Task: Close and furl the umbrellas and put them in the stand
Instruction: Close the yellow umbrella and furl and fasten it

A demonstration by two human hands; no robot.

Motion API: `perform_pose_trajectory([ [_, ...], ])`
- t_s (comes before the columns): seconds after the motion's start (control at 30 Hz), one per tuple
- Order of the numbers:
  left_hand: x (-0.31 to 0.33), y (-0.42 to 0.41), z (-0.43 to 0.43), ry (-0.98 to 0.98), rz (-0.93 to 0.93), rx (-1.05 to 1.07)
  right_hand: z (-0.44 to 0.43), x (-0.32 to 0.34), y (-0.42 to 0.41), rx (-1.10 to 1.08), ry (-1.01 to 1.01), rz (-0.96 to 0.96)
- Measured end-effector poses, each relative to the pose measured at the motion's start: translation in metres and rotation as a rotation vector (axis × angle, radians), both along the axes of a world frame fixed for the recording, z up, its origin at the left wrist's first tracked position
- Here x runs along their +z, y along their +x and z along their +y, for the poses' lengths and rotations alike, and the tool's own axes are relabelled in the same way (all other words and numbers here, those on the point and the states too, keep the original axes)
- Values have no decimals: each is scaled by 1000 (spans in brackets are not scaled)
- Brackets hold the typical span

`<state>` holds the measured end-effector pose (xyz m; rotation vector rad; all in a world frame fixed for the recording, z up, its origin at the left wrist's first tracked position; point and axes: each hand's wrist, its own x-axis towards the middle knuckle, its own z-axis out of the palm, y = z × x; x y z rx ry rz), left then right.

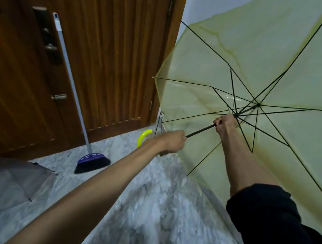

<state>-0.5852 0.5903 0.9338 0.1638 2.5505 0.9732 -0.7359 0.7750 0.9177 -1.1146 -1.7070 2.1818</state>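
Nearest my view are two forearms, the left one bare and the right one coming out of a black sleeve (267,215). Both reach forward to a translucent yellow-green umbrella (248,51). It fills the right half of the view, open and tipped on its side, so I look into the underside of the canopy, where black ribs fan out from the hub.

The left grip (173,142), a bare hand, is curled tight round the lower end of the thin black shaft (201,130). The curved bright yellow handle (143,138) sticks out beyond it, left of the wrist. The right grip (225,123) is closed in a fist round the same shaft further up, right at the point where the struts meet. A bare stretch of shaft shows between the two grips.

In the lower left corner a smoky grey translucent umbrella (2,182) lies open on the grey-and-white marble floor (153,214), well apart from both grips. Beyond it a broom with a purple head and black bristles (92,163) stands on the floor. Its silver pole leans against the brown wooden door (115,43), beside a dark metal door handle (50,47). A pale wall (214,1) shows above the yellow-green canopy. I cannot tell whether the canopy's lower edge touches the floor.
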Motion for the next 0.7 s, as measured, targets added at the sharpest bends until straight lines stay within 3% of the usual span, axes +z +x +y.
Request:
perform_pose_trajectory([
  [0.13,-12,-16,-9,-55,126,-1,3,1,1,21,-23,10],
  [0.43,-14,-45,9,-3,88,-44,-54,-22,40,122,-277,94],
  [0.57,-13,-45,16,32,41,-82,-64,-30,57,146,-175,82],
  [0.7,-6,-38,19,23,25,-173,-57,-23,56,16,-103,46],
])
